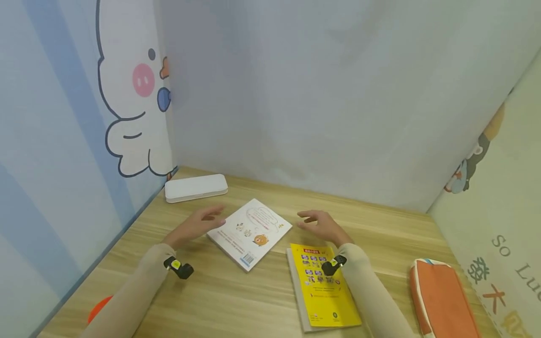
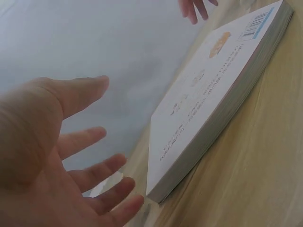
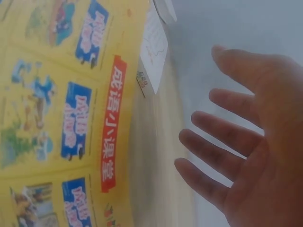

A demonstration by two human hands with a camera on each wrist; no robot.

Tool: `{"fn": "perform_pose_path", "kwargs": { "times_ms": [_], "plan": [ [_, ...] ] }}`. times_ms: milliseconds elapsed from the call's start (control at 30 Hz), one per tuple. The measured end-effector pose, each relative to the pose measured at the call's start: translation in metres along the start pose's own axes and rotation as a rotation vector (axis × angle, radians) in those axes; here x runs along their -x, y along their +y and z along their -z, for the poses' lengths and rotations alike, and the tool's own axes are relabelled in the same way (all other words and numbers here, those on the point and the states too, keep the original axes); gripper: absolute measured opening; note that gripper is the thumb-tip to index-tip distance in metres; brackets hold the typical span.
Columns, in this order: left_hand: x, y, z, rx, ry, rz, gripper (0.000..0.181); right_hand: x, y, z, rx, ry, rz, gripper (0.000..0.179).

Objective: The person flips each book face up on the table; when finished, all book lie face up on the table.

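Note:
A white book [image 1: 252, 234] with small cartoon figures and a barcode lies turned at an angle on the wooden table. At its left corner is my left hand [image 1: 197, 226], fingers spread and slightly bent; the left wrist view shows the palm [image 2: 42, 142] facing the book with nothing held. To the right of the book, my right hand [image 1: 323, 226] hovers with parted, relaxed fingers, also holding nothing. Under my right wrist lies a yellow book [image 1: 325, 300] printed with several small pictures. My right forearm covers part of its right side.
A white case [image 1: 196, 188] rests at the table's back left corner. On the far right lies an orange zippered pouch [image 1: 441, 298]. Something round and orange [image 1: 99, 307] is partly hidden by my left forearm. Fabric walls [image 1: 304, 103] border the table at the back and sides.

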State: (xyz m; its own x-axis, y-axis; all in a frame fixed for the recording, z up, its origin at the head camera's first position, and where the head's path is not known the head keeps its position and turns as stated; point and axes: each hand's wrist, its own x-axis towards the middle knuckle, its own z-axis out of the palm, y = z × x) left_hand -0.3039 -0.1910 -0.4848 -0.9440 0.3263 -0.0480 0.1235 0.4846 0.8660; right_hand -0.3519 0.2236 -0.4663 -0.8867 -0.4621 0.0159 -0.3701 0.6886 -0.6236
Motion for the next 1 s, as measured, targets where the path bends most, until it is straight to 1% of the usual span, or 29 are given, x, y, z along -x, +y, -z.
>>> {"fn": "perform_pose_path", "kwargs": {
  "times_ms": [133, 233, 333, 367, 467, 567, 633, 833, 900, 1000],
  "plan": [
    [0.003, -0.008, 0.0, -0.009, -0.011, 0.013, 0.075, -0.001, 0.0, -0.005, -0.007, -0.01, -0.028, 0.046],
    [0.005, -0.016, -0.003, -0.01, -0.008, 0.029, 0.075, -0.001, 0.0, -0.009, -0.014, -0.04, -0.048, 0.047],
    [0.007, -0.021, -0.007, -0.049, -0.007, 0.013, 0.074, 0.001, -0.001, -0.012, -0.017, -0.071, -0.059, 0.048],
    [0.008, -0.022, -0.008, -0.06, -0.006, 0.019, 0.073, 0.001, -0.001, -0.012, -0.015, -0.078, -0.058, 0.048],
    [0.008, -0.023, -0.01, -0.096, -0.003, 0.02, 0.073, 0.002, -0.002, -0.011, -0.012, -0.077, -0.061, 0.049],
    [0.01, -0.022, -0.01, -0.099, 0.003, 0.031, 0.071, 0.001, -0.004, -0.011, -0.008, -0.074, -0.059, 0.048],
    [0.012, -0.022, -0.009, -0.104, 0.005, 0.026, 0.07, 0.0, -0.005, -0.013, -0.006, -0.083, -0.053, 0.049],
    [0.02, -0.024, -0.007, -0.138, 0.015, 0.024, 0.078, -0.007, -0.006, -0.018, 0.038, -0.118, -0.035, 0.049],
    [0.022, -0.025, -0.008, -0.14, 0.032, 0.026, 0.081, -0.01, -0.006, -0.019, 0.061, -0.121, -0.022, 0.048],
    [0.023, -0.027, -0.009, -0.136, 0.064, 0.024, 0.083, -0.013, -0.005, -0.021, 0.065, -0.12, -0.014, 0.047]
  ]
}}
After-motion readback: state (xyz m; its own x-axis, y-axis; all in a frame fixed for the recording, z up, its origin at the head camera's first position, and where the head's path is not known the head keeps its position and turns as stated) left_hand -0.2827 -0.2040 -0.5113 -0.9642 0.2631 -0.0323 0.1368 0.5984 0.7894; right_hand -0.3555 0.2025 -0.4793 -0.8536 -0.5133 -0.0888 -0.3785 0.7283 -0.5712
